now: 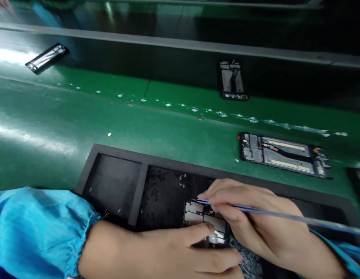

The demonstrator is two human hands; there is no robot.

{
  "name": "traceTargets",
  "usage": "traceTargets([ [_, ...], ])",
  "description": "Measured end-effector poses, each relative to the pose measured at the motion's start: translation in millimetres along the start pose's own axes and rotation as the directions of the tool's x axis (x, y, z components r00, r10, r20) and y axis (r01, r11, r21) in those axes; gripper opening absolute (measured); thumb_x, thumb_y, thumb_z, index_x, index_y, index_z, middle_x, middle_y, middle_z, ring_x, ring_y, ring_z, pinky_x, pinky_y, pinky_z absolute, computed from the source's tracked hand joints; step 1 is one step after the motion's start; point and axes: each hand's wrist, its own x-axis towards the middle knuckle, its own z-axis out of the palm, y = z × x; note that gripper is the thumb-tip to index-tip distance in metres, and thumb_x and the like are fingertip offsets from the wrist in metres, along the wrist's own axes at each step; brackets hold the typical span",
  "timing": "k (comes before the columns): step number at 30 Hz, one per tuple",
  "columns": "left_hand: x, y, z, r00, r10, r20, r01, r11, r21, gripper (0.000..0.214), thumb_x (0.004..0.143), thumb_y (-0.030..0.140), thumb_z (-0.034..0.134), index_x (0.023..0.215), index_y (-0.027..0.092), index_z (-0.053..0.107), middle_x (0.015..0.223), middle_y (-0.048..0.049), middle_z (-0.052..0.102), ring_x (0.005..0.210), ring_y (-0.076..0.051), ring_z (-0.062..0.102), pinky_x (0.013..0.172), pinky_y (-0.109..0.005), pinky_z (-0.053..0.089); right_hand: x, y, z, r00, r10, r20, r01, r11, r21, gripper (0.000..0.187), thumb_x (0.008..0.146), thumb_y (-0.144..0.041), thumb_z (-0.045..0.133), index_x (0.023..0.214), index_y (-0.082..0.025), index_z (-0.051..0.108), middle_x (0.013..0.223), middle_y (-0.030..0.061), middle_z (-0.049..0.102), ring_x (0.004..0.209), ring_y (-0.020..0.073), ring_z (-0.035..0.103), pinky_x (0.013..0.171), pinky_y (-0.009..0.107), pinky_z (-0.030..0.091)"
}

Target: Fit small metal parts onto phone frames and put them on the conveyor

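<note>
The work in hand looks like fine tool work on an open phone frame [201, 217]. The left hand [180, 252] has its fingers [201, 231] closed around the frame's lower part, pinning it in the middle pocket of a black foam tray [119, 149]. The right hand [255, 223] pinches a thin blue tool [287, 216] narrowly between thumb and forefinger. The tool's tip sits just beyond the left fingertips, at the frame's upper end; whether it touches a part there is too blurred to tell.

As a judgement, the next move calls for a small, steady motion of the tip while the left fingers keep the frame from sliding.

Just ahead of the fingers lie a few tiny loose parts [182, 181] on the pocket floor. The pocket's dividing wall stands to the left of the left fingers, and the tray's far rim runs just beyond the right knuckles. Past that rim the green tabletop [139, 120] is bare for a stretch. Another open frame [284, 155] lies ahead and to the right of the right fingers, and two more [232, 79] [46, 57] lie well apart, farther off. The blue sleeve [37, 228] rests at the tray's near left corner.
</note>
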Motion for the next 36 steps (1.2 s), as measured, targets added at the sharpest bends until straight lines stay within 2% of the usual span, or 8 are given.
traceTargets([
  [7,0,-2,-3.5,1.0,-0.003,-0.006,0.003,1.0,0.002,0.039,0.103,0.032,0.042,0.13,0.031,0.071,0.144,0.0061,0.063,0.14,-0.02,0.051,0.108,-0.033,0.051,6,-1,-4,0.998,-0.039,0.049,0.044,0.995,-0.095,0.009,0.107,-0.023,0.05,0.106,-0.024,0.059,0.084,0.0026,0.074,0.075,0.0183,0.074,0.058,0.027,0.057],
  [11,-2,0,-5.1,0.999,0.021,0.045,-0.021,1.0,-0.011,0.046,0.102,0.027,0.038,0.138,0.03,0.067,0.147,0.0037,0.059,0.144,-0.022,0.047,0.111,-0.037,0.049,0,-1,-7,0.996,0.038,-0.085,-0.048,0.991,-0.126,0.01,0.106,-0.03,0.055,0.109,-0.024,0.061,0.086,0.003,0.073,0.074,0.0187,0.073,0.059,0.028,0.057],
  [14,-3,-1,-7.8,0.994,0.06,0.095,-0.058,0.998,-0.029,0.049,0.102,0.028,0.04,0.147,0.03,0.06,0.149,-0.0002,0.057,0.146,-0.026,0.045,0.114,-0.043,0.047,-12,-3,-6,0.906,0.217,-0.362,-0.238,0.971,-0.013,0.01,0.105,-0.03,0.054,0.101,-0.026,0.063,0.08,0.0008,0.07,0.066,0.0164,0.069,0.055,0.028,0.056],
  [17,-3,-2,-8.8,0.993,0.079,0.089,-0.075,0.996,-0.047,0.049,0.103,0.031,0.041,0.15,0.03,0.057,0.147,-0.0032,0.058,0.145,-0.028,0.046,0.114,-0.046,0.047,-18,-8,-2,0.804,0.362,-0.472,-0.381,0.923,0.058,0.002,0.1,-0.028,0.063,0.101,-0.026,0.061,0.068,-0.0031,0.063,0.046,0.012,0.058,0.039,0.025,0.045],
  [20,-3,-3,-7.3,0.994,0.087,0.068,-0.083,0.995,-0.062,0.048,0.103,0.031,0.041,0.148,0.028,0.058,0.145,-0.0049,0.059,0.143,-0.03,0.047,0.112,-0.048,0.05,-15,-12,2,0.838,0.349,-0.42,-0.378,0.926,0.017,0.019,0.096,-0.025,0.067,0.11,-0.025,0.056,0.062,-0.0067,0.06,0.041,0.0115,0.057,0.035,0.022,0.044],
  [25,-3,-1,-5.9,0.994,0.085,0.066,-0.08,0.994,-0.078,0.048,0.101,0.033,0.044,0.147,0.028,0.058,0.144,-0.0075,0.059,0.141,-0.031,0.048,0.106,-0.047,0.053,-9,-12,4,0.881,0.324,-0.344,-0.353,0.935,-0.024,0.016,0.096,-0.018,0.062,0.1,-0.026,0.049,0.056,-0.0103,0.055,0.035,0.008,0.051,0.033,0.02,0.036],
  [30,-1,-1,-6.0,0.994,0.079,0.078,-0.072,0.993,-0.092,0.047,0.102,0.034,0.045,0.146,0.027,0.059,0.144,-0.0091,0.058,0.143,-0.033,0.047,0.105,-0.049,0.054,-13,-9,6,0.842,0.379,-0.383,-0.381,0.922,0.073,0.016,0.099,-0.02,0.059,0.098,-0.027,0.044,0.06,-0.0098,0.052,0.037,0.0083,0.052,0.035,0.02,0.041],
  [36,0,-3,-6.8,0.996,0.081,0.044,-0.076,0.992,-0.097,0.045,0.101,0.034,0.045,0.142,0.028,0.062,0.141,-0.008,0.062,0.138,-0.031,0.052,0.102,-0.047,0.057,-11,-11,0,0.833,0.339,-0.438,-0.374,0.927,0.008,0.018,0.098,-0.022,0.06,0.093,-0.026,0.043,0.056,-0.0104,0.05,0.035,0.0072,0.045,0.033,0.02,0.035],
])
